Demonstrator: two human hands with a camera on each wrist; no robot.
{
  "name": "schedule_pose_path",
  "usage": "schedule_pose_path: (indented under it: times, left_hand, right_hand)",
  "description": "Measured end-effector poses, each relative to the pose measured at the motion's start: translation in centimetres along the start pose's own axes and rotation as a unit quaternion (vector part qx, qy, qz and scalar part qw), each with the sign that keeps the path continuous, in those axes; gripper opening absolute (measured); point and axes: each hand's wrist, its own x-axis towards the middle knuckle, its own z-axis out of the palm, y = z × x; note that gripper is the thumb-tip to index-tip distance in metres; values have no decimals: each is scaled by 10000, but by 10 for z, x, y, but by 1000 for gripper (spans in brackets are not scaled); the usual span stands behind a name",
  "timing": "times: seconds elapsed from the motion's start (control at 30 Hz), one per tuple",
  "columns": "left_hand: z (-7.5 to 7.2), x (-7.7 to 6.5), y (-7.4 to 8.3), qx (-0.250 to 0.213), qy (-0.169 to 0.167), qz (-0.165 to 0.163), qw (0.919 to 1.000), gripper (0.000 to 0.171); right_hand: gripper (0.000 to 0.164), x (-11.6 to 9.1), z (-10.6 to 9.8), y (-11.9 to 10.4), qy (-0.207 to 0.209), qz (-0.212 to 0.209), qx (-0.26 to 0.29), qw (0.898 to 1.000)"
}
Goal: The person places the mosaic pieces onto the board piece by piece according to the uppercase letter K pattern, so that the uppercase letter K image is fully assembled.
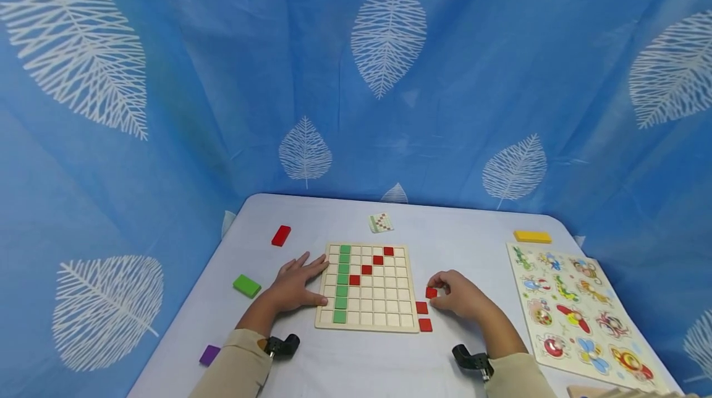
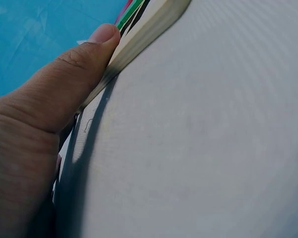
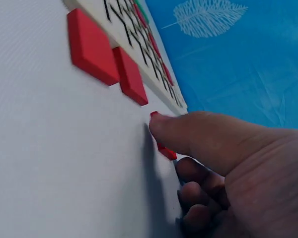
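A wooden grid board (image 1: 381, 306) lies mid-table, with a column of green square tiles (image 1: 342, 279) and a diagonal of red tiles (image 1: 366, 270) in its cells. My left hand (image 1: 296, 285) rests at the board's left edge with fingers spread; its thumb (image 2: 74, 74) touches the rim in the left wrist view. To the right of the board, my right hand (image 1: 460, 295) pinches a red square tile (image 1: 431, 293) between thumb and fingers, close to the tabletop. Two more red tiles (image 1: 422, 308) lie by the board's right edge, nearer me.
A small pattern card (image 1: 381, 222) lies behind the board. On the left are red (image 1: 281, 235), green (image 1: 246, 285) and purple (image 1: 209, 355) pieces. A yellow block (image 1: 532, 237) and an insect-and-animal picture puzzle (image 1: 581, 311) sit at the right. Blue curtain (image 1: 356, 138) surrounds the table.
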Motion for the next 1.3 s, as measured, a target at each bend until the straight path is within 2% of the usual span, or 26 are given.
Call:
schedule_pose_path:
  times: [0.13, 0.27, 0.4, 0.5, 0.67, 0.87, 1.3]
  left_hand:
    - [-2, 1, 1, 21, -27, -30, 10000, 101]
    - [-4, 1, 2, 16, -30, -10, 10000, 101]
    - [-4, 1, 1, 13, -19, -38, 10000, 101]
    - [-3, 1, 0, 15, -15, -65, 10000, 100]
    - [-1, 0, 0, -51, 3, -8, 10000, 100]
    - [2, 0, 0, -103, 22, 19, 9999, 101]
    - [0, 0, 0, -80, 4, 79, 9999, 101]
  right_hand:
    - [21, 0, 2, 4, 143, 24, 2, 9999]
    - [19, -1, 5, 0, 461, 90, 97, 9988]
    - [22, -2, 15, -20, 885, 185, 366, 9952]
    - [23, -4, 30, -42, 1000, 67, 659, 9928]
    - [22, -7, 58, -72, 774, -588, 983, 9904]
    - [19, -2, 80, -91, 633, -1150, 764, 9884]
    - [17, 4, 92, -98, 646, -1155, 385, 9905]
